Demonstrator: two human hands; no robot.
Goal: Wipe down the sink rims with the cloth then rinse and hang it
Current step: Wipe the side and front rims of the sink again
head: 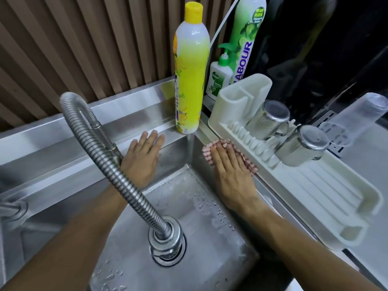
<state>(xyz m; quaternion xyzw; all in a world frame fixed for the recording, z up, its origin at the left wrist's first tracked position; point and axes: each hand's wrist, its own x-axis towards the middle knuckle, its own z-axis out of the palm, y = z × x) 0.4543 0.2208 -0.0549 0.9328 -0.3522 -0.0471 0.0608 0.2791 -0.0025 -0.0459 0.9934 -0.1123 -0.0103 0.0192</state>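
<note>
Wiping the right-hand rim of a steel sink, both hands flat.

At far left, a flexible metal faucet hose arching across the wet basin to its spray head. Next, left hand spread open, fingers straight, palm resting on the back wall of the basin with fingertips reaching the rear rim, holding nothing. Just beyond, a yellow detergent bottle upright in the rim's corner. Further right, right hand with fingers straight, pressing down on the red-checked cloth, bunched on the right rim. Beside that, a white drying rack carrying two upturned steel mugs; behind, a green pump bottle and a tall green bottle.
</note>
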